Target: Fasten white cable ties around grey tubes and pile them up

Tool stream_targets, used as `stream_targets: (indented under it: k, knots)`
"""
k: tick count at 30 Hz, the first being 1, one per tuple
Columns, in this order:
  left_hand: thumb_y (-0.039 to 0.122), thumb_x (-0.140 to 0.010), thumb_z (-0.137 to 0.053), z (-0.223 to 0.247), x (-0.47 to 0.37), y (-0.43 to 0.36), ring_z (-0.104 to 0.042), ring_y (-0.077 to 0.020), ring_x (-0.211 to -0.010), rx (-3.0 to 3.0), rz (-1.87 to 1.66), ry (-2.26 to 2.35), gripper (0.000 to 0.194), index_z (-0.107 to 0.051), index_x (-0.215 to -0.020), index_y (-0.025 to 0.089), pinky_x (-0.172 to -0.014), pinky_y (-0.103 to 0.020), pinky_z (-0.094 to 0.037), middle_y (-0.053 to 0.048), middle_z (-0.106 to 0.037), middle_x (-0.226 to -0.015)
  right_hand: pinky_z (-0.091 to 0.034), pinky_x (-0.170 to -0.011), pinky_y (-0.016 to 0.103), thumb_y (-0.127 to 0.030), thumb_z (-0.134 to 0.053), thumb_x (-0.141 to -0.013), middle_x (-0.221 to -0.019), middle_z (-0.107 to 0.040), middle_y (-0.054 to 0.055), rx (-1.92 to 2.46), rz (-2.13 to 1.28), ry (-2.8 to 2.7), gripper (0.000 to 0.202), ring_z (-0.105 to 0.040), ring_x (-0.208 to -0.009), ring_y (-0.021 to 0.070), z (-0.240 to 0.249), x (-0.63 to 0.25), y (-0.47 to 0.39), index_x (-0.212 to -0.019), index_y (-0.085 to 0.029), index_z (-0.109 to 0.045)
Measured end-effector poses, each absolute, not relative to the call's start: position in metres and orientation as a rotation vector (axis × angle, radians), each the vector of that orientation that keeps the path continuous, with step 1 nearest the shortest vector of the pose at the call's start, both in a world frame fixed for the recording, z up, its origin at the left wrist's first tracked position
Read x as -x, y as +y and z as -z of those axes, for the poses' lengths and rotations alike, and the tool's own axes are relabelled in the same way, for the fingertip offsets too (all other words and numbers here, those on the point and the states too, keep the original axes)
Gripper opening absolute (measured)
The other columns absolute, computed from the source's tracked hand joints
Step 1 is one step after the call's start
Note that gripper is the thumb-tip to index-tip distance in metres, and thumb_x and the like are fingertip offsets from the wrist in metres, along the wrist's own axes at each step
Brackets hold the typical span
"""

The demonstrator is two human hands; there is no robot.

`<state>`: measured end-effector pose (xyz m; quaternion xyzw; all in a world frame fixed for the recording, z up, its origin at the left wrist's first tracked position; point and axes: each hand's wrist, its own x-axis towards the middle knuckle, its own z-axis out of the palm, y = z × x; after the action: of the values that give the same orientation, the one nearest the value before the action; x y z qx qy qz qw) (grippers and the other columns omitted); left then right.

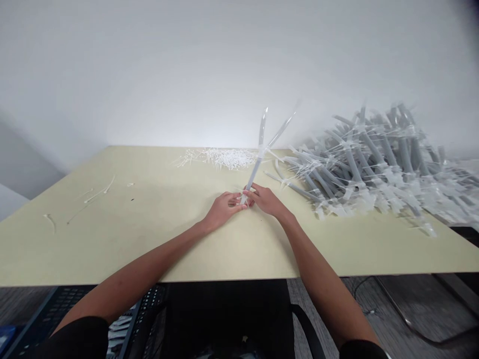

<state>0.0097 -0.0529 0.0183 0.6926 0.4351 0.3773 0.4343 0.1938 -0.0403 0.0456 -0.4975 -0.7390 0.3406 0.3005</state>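
A forked plastic tube (253, 174), grey along its stem with two clear branches at the top, stands tilted to the right above the table. My right hand (266, 200) closes its fingers around the lower part of the stem. From the other side, my left hand (220, 211) pinches at the clear lower end, its fingertips meeting those of the right. Something thin and white shows at the fingertips there, too small to make out clearly. Behind the hands lies a pile of white cable ties (230, 158).
A large heap of similar grey tubes (352, 164) with clear ends and ties covers the table's right side. Loose ties (99, 194) lie on the left of the pale table (149, 249). Below the front edge are a black chair (228, 319) and a dark crate (56, 309).
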Motion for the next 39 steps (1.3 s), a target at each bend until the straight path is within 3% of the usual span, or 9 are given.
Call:
stream_targets:
  k: [6, 10, 12, 17, 23, 29, 33, 39]
  knots:
    - [0.049, -0.063, -0.068, -0.012, -0.014, -0.054, -0.057, -0.0204, -0.094, -1.882, -0.839, 1.162, 0.058, -0.056, -0.111, 0.019, -0.084, -0.033, -0.048, -0.009, -0.051, -0.111, -0.047, -0.062, 0.027, -0.046, -0.043, -0.083, -0.062, -0.064, 0.000, 1.316, -0.986, -1.861, 0.029, -0.062, -0.058, 0.0155, -0.042, -0.184, -0.040, -0.090, -0.020, -0.053]
    - [0.040, -0.077, -0.056, -0.008, -0.015, -0.049, -0.059, -0.0165, -0.085, -1.881, -0.892, 1.217, 0.034, -0.059, -0.101, 0.017, -0.081, -0.030, -0.048, -0.008, -0.054, -0.103, -0.048, -0.063, 0.027, -0.045, -0.044, -0.083, -0.061, -0.064, 0.000, 1.298, -0.982, -1.839, 0.028, -0.062, -0.059, 0.0151, -0.038, -0.183, -0.038, -0.090, -0.020, -0.054]
    - [0.039, -0.077, -0.056, -0.008, -0.014, -0.048, -0.059, -0.0159, -0.084, -1.877, -0.893, 1.224, 0.032, -0.059, -0.099, 0.016, -0.080, -0.029, -0.048, -0.008, -0.055, -0.101, -0.048, -0.063, 0.027, -0.044, -0.045, -0.082, -0.061, -0.064, 0.000, 1.296, -0.983, -1.828, 0.027, -0.063, -0.059, 0.0154, -0.037, -0.183, -0.037, -0.089, -0.020, -0.055]
    - [0.052, -0.067, -0.063, -0.014, -0.011, -0.051, -0.057, -0.0187, -0.089, -1.874, -0.802, 1.201, 0.058, -0.054, -0.112, 0.016, -0.079, -0.030, -0.047, -0.010, -0.052, -0.108, -0.047, -0.062, 0.026, -0.044, -0.045, -0.083, -0.061, -0.065, 0.000, 1.342, -0.960, -1.827, 0.027, -0.062, -0.058, 0.0150, -0.039, -0.183, -0.037, -0.086, -0.019, -0.055]
    - [0.042, -0.083, -0.045, -0.017, -0.014, -0.052, -0.057, -0.0157, -0.086, -1.866, -0.909, 1.240, 0.032, -0.061, -0.097, 0.018, -0.079, -0.028, -0.044, -0.006, -0.058, -0.097, -0.048, -0.065, 0.025, -0.042, -0.045, -0.084, -0.064, -0.065, 0.001, 1.354, -0.977, -1.834, 0.026, -0.064, -0.062, 0.0144, -0.043, -0.183, -0.040, -0.088, -0.019, -0.054]
    - [0.029, -0.080, -0.047, -0.014, -0.013, -0.045, -0.057, -0.0136, -0.076, -1.831, -0.967, 1.269, 0.021, -0.062, -0.089, 0.016, -0.072, -0.025, -0.043, -0.004, -0.062, -0.084, -0.048, -0.061, 0.024, -0.048, -0.043, -0.083, -0.065, -0.064, 0.001, 1.389, -0.936, -1.867, 0.031, -0.061, -0.063, 0.0135, -0.040, -0.183, -0.039, -0.091, -0.020, -0.054]
    - [0.028, -0.079, -0.047, -0.014, -0.011, -0.042, -0.055, -0.0116, -0.063, -1.780, -0.983, 1.273, 0.020, -0.063, -0.082, 0.016, -0.063, -0.023, -0.043, -0.001, -0.061, -0.069, -0.049, -0.052, 0.022, -0.049, -0.046, -0.081, -0.078, -0.062, 0.003, 1.355, -1.001, -1.786, 0.030, -0.060, -0.069, 0.0144, -0.033, -0.180, -0.036, -0.091, -0.021, -0.054]
    - [0.028, -0.074, -0.052, -0.014, -0.011, -0.040, -0.054, -0.0092, -0.056, -1.661, -0.985, 1.292, 0.016, -0.061, -0.076, 0.016, -0.057, -0.021, -0.043, 0.000, -0.063, -0.068, -0.055, -0.070, 0.032, -0.042, -0.050, -0.081, -0.081, -0.058, 0.002, 1.153, -1.310, -1.549, 0.024, -0.061, -0.072, 0.0136, -0.029, -0.173, -0.036, -0.090, -0.020, -0.050]
